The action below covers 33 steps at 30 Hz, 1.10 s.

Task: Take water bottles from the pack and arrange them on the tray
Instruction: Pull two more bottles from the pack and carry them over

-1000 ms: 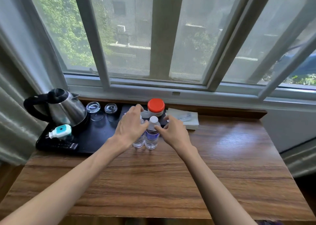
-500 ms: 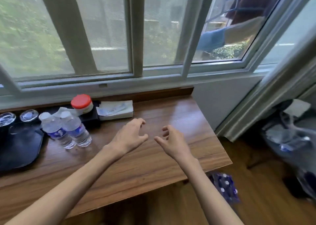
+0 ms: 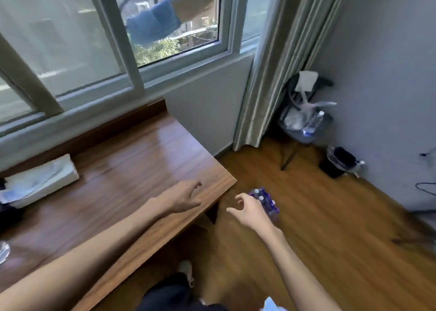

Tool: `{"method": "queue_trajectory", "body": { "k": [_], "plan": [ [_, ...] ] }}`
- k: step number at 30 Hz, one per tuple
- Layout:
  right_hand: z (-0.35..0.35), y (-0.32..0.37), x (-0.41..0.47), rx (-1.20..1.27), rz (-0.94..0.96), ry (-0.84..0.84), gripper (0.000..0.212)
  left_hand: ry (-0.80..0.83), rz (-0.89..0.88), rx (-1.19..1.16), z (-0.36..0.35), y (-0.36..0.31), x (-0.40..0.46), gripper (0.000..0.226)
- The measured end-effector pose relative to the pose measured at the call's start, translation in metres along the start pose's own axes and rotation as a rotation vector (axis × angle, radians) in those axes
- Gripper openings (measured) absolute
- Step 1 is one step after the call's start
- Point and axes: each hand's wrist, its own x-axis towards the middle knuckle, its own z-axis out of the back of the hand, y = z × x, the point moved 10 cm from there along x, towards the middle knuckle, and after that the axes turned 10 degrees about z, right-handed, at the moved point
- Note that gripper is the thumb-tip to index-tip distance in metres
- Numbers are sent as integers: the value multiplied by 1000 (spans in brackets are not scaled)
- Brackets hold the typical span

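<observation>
Head cam: I see the far-right corner of the wooden table (image 3: 132,169) and the wood floor (image 3: 318,228) beside it. My left hand (image 3: 182,197) is over the table near its corner edge, palm down, fingers spread and loosely curled, nothing in it; can't tell if it touches the top. My right hand (image 3: 251,210) is out past the table edge, over the floor, fingers apart and half-curled, also w/ nothing in it. The pack of water bottles (image 3: 266,201) sits on the floor just off the table corner: purple wrap, white caps showing. The right hand overlaps its left side in this view, so I can't tell contact vs. just above. Pic is motion-blurred. A tissue box (image 3: 40,180) lies at the back-left of the table under the window (image 3: 113,39). Curtain (image 3: 278,62) hangs at right; in the corner by the wall, a chair (image 3: 304,121) w/ bags and a bottle on it, plus a small black bin (image 3: 337,162). The tray isn't in frame.
</observation>
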Motion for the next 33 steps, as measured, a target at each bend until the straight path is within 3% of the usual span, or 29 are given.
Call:
{"method": "queue_trajectory", "body": {
  "k": [4,8,13,24,27,33],
  "plan": [
    [15,-57,-5,79,-130,-26,55,81,-98,83,-21,-51,32,54],
    [29,-104,8,134,-221,-32,54,138,-169,151,-40,-96,70,30],
    [48,-153,41,182,-302,-26,51,223,-190,195,-61,-137,138,28],
    [98,-257,104,326,-445,-11,49,390,-52,206,-115,-194,272,48],
    [98,-291,132,339,-459,35,48,441,27,156,-134,-200,308,44],
    [69,-367,216,344,-426,163,45,389,244,26,-177,-195,392,36]
  ]
}}
